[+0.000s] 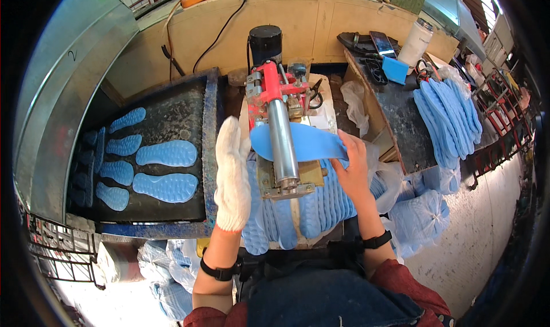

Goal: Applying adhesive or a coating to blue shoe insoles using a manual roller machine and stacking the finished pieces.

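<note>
A smooth blue insole (321, 142) lies crosswise at the red machine, with the steel roller (282, 138) passing over it. My bare right hand (353, 165) pinches the insole's right end between thumb and fingers. Beside its left end stands my left hand (231, 169) in a white knitted glove, its fingers stretched out and pointing away from me. Whether the glove touches the insole I cannot make out. Below the roller, rows of bumpy blue insoles (326, 209) lie packed side by side, partly hidden by the machine (269, 86).
On the left, several blue insoles (166, 154) lie spread on a dark conveyor belt (172, 109) beneath a metal hood (63, 98). The right side table (395, 121) bears a stack of insoles (450, 118), a phone (382, 43) and a white bottle (415, 43). Bagged insoles (418, 221) sit below.
</note>
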`<state>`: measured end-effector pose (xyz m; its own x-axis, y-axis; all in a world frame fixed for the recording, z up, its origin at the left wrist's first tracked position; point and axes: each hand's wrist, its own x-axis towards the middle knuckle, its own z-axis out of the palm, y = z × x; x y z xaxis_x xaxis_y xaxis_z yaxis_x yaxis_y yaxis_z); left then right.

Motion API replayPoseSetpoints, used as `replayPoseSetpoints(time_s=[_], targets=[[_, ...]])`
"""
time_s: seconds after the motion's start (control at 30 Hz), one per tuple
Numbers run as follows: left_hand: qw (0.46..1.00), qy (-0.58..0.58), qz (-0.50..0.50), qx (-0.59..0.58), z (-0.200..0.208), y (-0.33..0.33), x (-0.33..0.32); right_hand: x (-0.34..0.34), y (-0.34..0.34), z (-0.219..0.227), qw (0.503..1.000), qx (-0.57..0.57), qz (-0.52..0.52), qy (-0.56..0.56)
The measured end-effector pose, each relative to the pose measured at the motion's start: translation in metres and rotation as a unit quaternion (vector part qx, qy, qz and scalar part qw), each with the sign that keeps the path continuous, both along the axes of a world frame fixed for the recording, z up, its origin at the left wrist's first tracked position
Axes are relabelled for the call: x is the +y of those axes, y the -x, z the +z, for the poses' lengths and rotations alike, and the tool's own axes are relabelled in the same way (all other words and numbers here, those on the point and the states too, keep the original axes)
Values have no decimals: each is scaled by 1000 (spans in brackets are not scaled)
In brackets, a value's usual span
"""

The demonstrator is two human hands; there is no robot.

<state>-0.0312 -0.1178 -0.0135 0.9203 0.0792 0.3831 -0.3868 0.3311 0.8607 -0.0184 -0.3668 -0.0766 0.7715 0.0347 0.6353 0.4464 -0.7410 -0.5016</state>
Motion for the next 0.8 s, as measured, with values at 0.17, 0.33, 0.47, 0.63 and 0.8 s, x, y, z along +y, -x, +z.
replayPoseSetpoints(time_s=[0.17, 0.33, 0.47, 0.63, 0.8], targets=[[953, -264, 93, -119, -7, -27, 3, -8, 8, -30, 988, 93, 6, -123], [951, -290, 72, -74, -36, -36, 12, 2, 18, -54, 938, 252, 11, -238], [971, -236, 35, 15, -48, -29, 27, 31, 28, -79, 918, 340, 203, -20], [959, -259, -24, 113, -45, -7, 44, 81, 50, -108, 929, 323, 168, 59], [966, -126, -116, 195, -53, 12, 47, 78, 46, -111, 952, 259, 152, 54]])
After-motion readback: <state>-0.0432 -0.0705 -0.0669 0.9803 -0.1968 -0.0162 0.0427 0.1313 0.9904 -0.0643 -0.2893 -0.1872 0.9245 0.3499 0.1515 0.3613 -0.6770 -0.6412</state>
